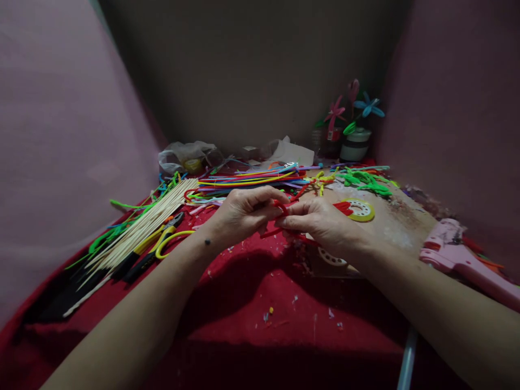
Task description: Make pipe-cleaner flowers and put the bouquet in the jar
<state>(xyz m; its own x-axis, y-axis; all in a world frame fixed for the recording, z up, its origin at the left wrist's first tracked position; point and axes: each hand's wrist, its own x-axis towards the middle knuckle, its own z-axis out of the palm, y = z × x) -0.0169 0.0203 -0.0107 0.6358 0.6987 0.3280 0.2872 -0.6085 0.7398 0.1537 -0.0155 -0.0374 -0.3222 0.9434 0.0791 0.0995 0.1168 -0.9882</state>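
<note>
My left hand (249,212) and my right hand (311,218) meet above the red cloth. Between them is a red pipe cleaner (280,206), bent into a loop. The fingertips of both hands pinch it, and parts of it are covered by the fingers. Beyond my hands lies a bundle of coloured pipe cleaners (252,179). Just past my right hand a yellow ring with holes (361,210) rests on the board, with red pipe cleaner pieces against it. A pale ring with holes (332,257) shows partly under my right wrist.
Wooden skewers (142,222), pliers (162,238) and yellow-handled scissors (173,241) lie at the left. A pink glue gun (450,249) sits at the right. Green pipe cleaners (365,180) lie on the board (406,238). Behind stands a jar (356,145) with pipe-cleaner flowers. Scraps dot the red cloth (260,292).
</note>
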